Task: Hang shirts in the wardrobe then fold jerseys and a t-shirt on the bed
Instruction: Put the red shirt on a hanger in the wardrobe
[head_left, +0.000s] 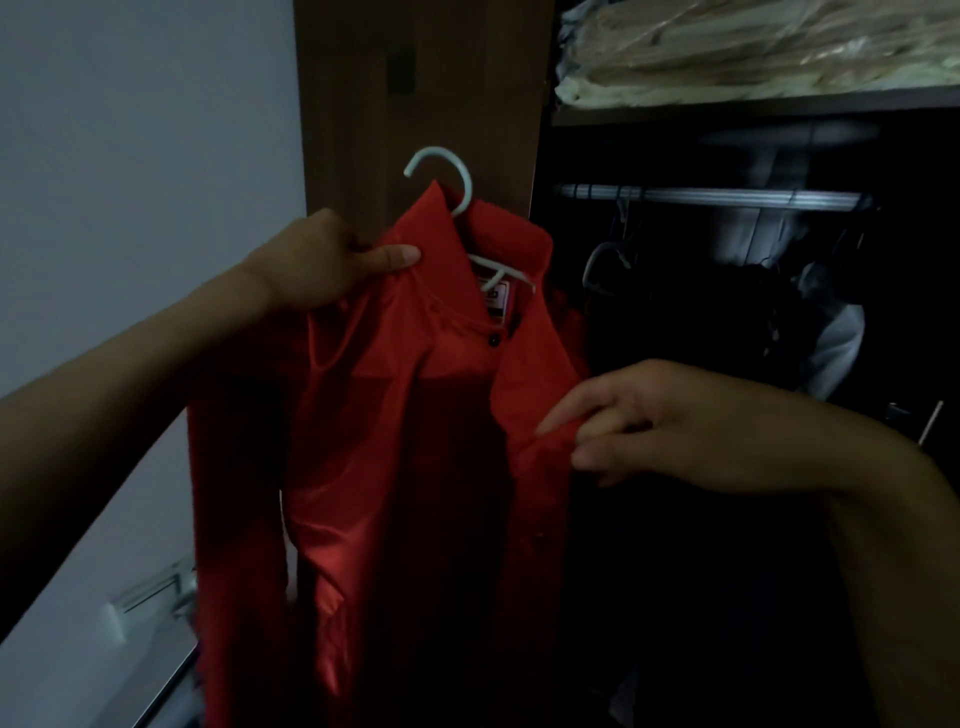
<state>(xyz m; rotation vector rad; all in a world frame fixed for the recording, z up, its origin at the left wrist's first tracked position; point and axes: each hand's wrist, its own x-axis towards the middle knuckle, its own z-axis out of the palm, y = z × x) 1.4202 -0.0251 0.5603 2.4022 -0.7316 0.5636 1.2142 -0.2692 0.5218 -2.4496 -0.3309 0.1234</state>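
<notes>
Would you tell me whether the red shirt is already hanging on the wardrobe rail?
Not yet. The red shirt is on its white hanger, held by the left hand and right hand, left of the rail.

Two bare forearms are showing in the head view, one entering from the lower left corner and one from the lower right. Neither is wearing a sleeve as far up as the frame edges reach; no cuff, watch, bracelet or band is sitting on either wrist. The left hand (322, 260) is showing no ring on its visible thumb, whose nail is looking short and unpainted. The right hand (639, 421) is likewise wearing no glove, and its visible fingers are carrying no rings. Dim light is leaving the lower forearms in shadow.
</notes>
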